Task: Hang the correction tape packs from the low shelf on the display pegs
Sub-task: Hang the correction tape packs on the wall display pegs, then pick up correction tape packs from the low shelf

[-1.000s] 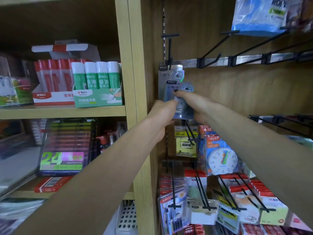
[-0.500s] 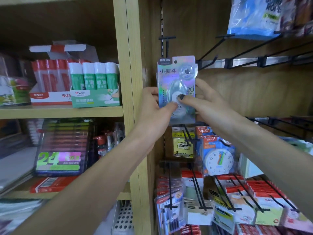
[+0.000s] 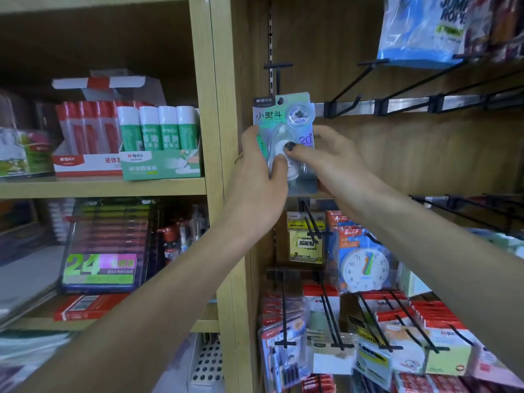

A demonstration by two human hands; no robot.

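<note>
One correction tape pack (image 3: 286, 137) is gripped by both the left hand (image 3: 256, 177) and the right hand (image 3: 334, 163), just below an empty peg (image 3: 278, 78); hanging is not yet done.

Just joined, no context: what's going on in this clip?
A person is stocking a stationery display. Both hands hold one correction tape pack upright in front of the wooden back panel: the left hand has its grip on the pack's left edge, the right hand pinches it from the right, thumb on the front. The pack's hang hole sits just below a black display peg; whether it is on the peg cannot be told. Other pegs on the rail to the right stand bare.
</note>
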